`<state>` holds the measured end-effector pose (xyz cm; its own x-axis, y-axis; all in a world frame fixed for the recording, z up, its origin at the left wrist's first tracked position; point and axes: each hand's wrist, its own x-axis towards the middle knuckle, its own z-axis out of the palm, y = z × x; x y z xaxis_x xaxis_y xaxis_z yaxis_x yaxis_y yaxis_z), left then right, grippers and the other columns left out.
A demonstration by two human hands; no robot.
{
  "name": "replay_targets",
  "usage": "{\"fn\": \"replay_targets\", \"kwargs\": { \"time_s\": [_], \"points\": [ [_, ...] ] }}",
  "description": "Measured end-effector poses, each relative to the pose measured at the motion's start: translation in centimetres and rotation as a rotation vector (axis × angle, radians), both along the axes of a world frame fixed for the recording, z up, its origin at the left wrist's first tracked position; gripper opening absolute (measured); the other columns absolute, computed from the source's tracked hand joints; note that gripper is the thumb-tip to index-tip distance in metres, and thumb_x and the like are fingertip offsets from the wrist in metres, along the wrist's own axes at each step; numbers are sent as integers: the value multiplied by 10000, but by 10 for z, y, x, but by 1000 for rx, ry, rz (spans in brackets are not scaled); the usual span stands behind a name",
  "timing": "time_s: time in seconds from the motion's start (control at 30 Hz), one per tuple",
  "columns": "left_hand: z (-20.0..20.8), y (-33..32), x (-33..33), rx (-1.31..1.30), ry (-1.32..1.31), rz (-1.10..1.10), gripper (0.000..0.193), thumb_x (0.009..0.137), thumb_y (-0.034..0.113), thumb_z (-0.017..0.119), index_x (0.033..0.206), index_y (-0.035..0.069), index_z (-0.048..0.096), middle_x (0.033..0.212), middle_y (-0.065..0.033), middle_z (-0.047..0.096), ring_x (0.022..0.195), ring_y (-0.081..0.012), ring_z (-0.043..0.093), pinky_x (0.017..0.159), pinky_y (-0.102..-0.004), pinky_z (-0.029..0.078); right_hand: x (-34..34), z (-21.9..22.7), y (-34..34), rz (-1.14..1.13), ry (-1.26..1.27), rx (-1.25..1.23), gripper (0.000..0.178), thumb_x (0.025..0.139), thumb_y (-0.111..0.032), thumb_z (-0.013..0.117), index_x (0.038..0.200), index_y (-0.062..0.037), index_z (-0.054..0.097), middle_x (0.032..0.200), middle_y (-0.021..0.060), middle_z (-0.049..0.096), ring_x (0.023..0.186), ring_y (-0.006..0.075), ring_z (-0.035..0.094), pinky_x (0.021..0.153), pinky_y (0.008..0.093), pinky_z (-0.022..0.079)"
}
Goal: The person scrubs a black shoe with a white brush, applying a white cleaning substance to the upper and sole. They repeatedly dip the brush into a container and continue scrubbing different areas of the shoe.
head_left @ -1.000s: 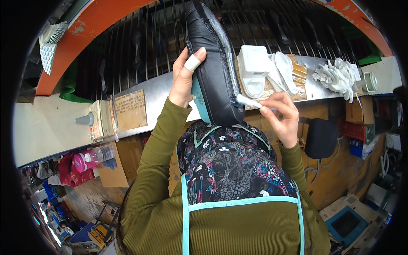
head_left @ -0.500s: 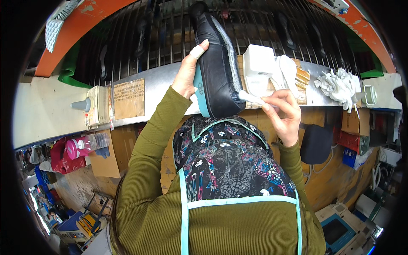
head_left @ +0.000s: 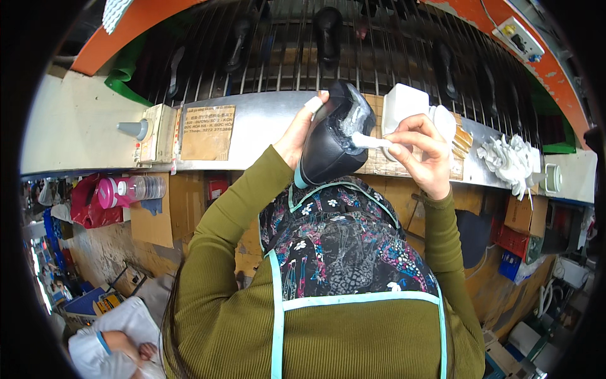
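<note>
Tilted over the near bench edge is a black shoe upper [head_left: 325, 155], with a strip of teal at its lower left. Its underside, facing right, carries a wet whitish coating. My left hand [head_left: 298, 138] is closed round the shoe's left side, white tape on one fingertip. Pinched between the thumb and fingers of my right hand [head_left: 424, 155] is a small white brush [head_left: 372, 142], its tip touching the coated underside near the shoe's end. Just beyond my right hand stand a white plastic container [head_left: 404, 106] and white shoe soles [head_left: 444, 120], partly hidden.
Metal rods [head_left: 284, 69] beyond the bench [head_left: 252, 129] carry several black shoes [head_left: 327, 35]. A cardboard sheet [head_left: 207, 132] and a grey cone [head_left: 134, 129] lie left; crumpled white material [head_left: 507, 158] sits right. Another person's hand [head_left: 146, 351] shows at lower left.
The shoe has turned in my left hand, so its end and coated underside now face the view more. The brush has stayed on the underside. The view has shifted slightly.
</note>
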<state>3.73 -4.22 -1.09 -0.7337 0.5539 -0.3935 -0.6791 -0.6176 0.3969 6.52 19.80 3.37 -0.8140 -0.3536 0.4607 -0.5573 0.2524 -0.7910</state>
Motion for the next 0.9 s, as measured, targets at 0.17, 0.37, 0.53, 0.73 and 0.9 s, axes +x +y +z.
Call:
{"fn": "replay_targets", "kwargs": {
  "time_s": [0.17,0.37,0.53,0.73,0.9],
  "points": [
    [2,-5,10,398,5,-177,540,998,421,449,1372,31,447,1227,-237,587,1009,-282,665,853,-369,579,-24,7,-15,164,2,-11,168,780,-47,768,947,-51,753,898,38,593,766,117,576,633,243,475],
    [-4,-17,43,271,311,-193,495,989,313,500,1363,0,420,1136,-278,602,828,-330,705,640,-348,627,-55,16,-36,435,16,-54,155,802,-105,763,948,-55,753,905,45,595,825,132,571,669,265,471],
    [-30,-16,52,325,221,-305,503,973,287,520,1369,-3,412,1140,-297,585,840,-354,695,655,-363,621,-70,25,-53,603,-121,-23,157,806,-126,759,951,-63,755,922,36,589,815,115,548,628,245,441],
    [-46,-6,62,367,173,-336,557,952,369,513,1367,8,424,1165,-284,580,891,-347,674,711,-380,596,-84,28,-72,760,-186,17,148,810,-145,753,942,-79,759,910,9,568,749,85,499,577,231,396],
    [-47,-1,63,381,147,-347,606,935,436,508,1365,17,434,1186,-273,575,935,-341,656,757,-394,575,-93,29,-85,850,-151,30,173,806,-200,770,941,-93,767,889,4,567,706,82,487,566,233,398]
  ]
}}
